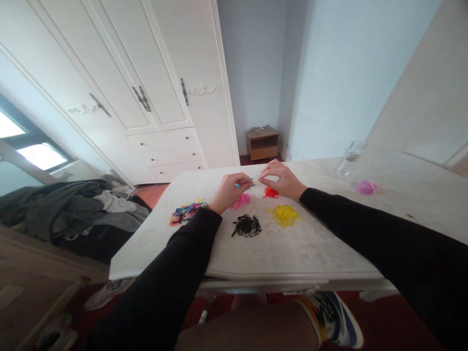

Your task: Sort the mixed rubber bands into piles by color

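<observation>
Across the left of the room stood a white wardrobe (146,87), with a heap of dark clothes (73,209) low beside it and a small wooden nightstand (262,144) in the far corner. Nearer to me lay the pale table (292,248), its top bearing everything small. Both my black sleeves reached over it toward the far middle.

My left hand (229,191) was curled, its fingers pinched narrow on one end of a thin blue band (244,185). My right hand (282,179) met it from the other side, fingers closed tight at the band's other end, where a bit of yellow showed; I could not tell whether that was a second band. The band hung just above the table between the two hands.

Below them sat sorted heaps of bands: a mixed-colour pile (185,212) by my left wrist, a black pile (247,226) nearest me, a yellow pile (285,215) beside it, a pink pile (242,200) touching my left hand, and a red pile (271,192) just under my right. Well apart on the right lay a clear jar (350,157) on its side and a pink lump (366,187).
</observation>
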`<state>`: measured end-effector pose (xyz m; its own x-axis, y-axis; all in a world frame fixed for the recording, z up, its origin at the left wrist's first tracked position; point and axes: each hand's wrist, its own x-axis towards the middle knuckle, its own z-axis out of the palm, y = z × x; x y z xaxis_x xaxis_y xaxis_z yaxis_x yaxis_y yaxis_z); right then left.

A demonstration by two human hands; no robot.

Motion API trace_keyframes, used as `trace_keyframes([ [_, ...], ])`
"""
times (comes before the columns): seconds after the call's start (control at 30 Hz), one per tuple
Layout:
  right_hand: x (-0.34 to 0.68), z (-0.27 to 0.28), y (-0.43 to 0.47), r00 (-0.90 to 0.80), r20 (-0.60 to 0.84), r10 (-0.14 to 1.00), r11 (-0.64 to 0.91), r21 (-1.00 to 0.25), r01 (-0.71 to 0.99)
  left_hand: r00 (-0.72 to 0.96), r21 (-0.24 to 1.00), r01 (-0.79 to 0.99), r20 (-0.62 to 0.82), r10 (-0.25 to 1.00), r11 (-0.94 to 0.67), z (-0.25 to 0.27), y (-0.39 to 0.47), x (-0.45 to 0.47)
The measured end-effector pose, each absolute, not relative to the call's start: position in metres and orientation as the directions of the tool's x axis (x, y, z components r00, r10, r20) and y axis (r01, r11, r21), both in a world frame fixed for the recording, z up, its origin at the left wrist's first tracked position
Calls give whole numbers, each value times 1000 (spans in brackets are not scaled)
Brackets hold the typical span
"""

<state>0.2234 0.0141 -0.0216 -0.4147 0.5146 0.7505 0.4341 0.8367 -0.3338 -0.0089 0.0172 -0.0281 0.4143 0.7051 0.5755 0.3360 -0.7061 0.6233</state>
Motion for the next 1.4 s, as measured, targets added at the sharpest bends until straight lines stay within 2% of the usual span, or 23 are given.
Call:
trace_keyframes([
  [0.17,238,-15,22,-278,792,544,784,-361,504,368,637,361,574,731,-681,-29,23,-16],
  [0.3,242,-10,19,-243,799,549,764,-363,533,342,678,281,590,731,-679,-29,21,-15],
  [0.5,225,-12,6,-395,745,537,803,-308,510,355,679,241,603,714,-693,-29,14,-7],
  [0.7,220,-15,5,-410,740,533,811,-309,496,373,619,308,620,690,-723,-26,11,-6],
  [0.87,224,-14,12,-323,771,549,805,-383,453,347,623,308,630,695,-719,-24,14,-7],
  [1.07,241,-13,23,66,751,658,638,-601,481,304,662,286,623,721,-693,-23,17,-10],
  [1.13,240,-14,23,79,734,674,623,-623,473,303,672,277,618,726,-687,-24,17,-8],
  [1.27,231,-17,21,-21,724,689,653,-608,452,303,686,265,608,734,-678,-26,16,-6],
  [1.4,239,-13,24,19,710,704,637,-643,425,302,676,263,620,724,-688,-27,16,-11],
])
